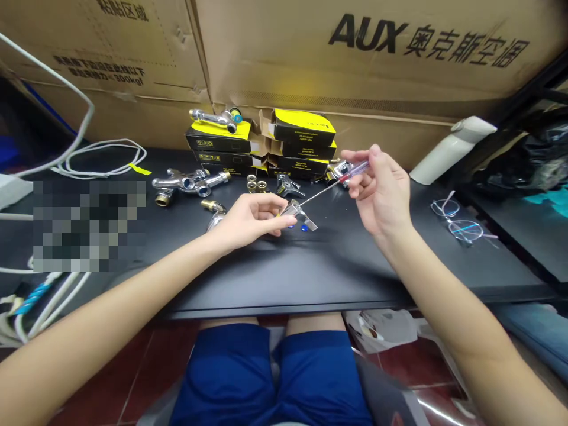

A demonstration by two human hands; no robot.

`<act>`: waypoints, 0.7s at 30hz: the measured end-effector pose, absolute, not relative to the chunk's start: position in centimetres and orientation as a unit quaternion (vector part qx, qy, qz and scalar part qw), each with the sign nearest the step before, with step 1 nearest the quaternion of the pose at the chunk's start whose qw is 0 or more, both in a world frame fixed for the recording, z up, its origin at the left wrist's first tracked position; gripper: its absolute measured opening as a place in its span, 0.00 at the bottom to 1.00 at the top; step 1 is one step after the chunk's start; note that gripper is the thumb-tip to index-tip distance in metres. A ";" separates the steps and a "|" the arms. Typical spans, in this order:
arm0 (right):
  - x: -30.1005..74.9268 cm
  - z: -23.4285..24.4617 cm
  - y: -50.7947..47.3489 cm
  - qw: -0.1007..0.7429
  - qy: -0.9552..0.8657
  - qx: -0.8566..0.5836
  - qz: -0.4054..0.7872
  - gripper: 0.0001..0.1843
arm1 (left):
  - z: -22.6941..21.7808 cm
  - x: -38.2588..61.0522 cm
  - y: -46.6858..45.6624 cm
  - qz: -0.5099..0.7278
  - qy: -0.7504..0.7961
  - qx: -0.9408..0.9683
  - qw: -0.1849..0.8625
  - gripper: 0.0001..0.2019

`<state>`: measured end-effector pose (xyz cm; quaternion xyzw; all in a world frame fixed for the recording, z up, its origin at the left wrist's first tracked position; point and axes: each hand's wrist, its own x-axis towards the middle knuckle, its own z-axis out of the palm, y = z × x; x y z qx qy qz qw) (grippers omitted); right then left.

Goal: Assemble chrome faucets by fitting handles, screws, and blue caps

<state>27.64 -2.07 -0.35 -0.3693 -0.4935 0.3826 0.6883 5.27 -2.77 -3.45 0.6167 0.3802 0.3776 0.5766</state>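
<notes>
Pinched in the fingers of my left hand (252,222) is a chrome faucet handle (306,220), held just above the dark desk. My right hand (381,189) grips a screwdriver (357,170) by its clear purple-red handle. Its thin shaft slants down to the left, and the tip meets the faucet handle; whether it sits in a screw I cannot tell. Small blue caps (304,228) show just below the faucet handle. Behind my left hand, partly covered, lies a chrome fitting with a brass end (213,206). Another chrome handle (289,186) rests farther back.
Stacked black-and-yellow boxes (304,127) stand against large cardboard cartons (377,77). Chrome faucet bodies (186,182) and brass nuts (256,186) lie before them. A white bottle (450,151) and eyeglasses (464,228) are at right, white cables (104,158) at left.
</notes>
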 end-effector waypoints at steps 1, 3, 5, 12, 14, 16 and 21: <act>27.7 -0.3 -2.0 0.690 -0.490 -0.368 0.385 0.15 | -3.4 5.3 -2.8 0.378 0.380 0.619 0.574 0.18; 27.9 -0.4 -1.8 0.698 -0.475 -0.359 0.398 0.18 | -3.4 5.3 -3.0 0.374 0.376 0.627 0.570 0.19; 28.0 -0.4 -1.6 0.704 -0.459 -0.352 0.413 0.23 | -3.4 5.4 -3.0 0.367 0.371 0.633 0.571 0.19; 27.8 -0.4 -2.0 0.702 -0.529 -0.365 0.306 0.26 | -3.2 5.2 -2.9 0.373 0.373 0.652 0.545 0.18; 27.8 -0.4 -2.2 0.710 -0.555 -0.363 0.238 0.24 | -3.2 5.2 -2.9 0.372 0.375 0.661 0.533 0.19; 27.8 -0.5 -2.3 0.703 -0.577 -0.369 0.190 0.19 | -3.2 5.1 -2.9 0.377 0.376 0.659 0.531 0.19; 28.4 -1.2 -2.1 0.597 -0.682 -0.413 0.088 0.21 | -2.8 4.9 -2.7 0.414 0.383 0.629 0.535 0.17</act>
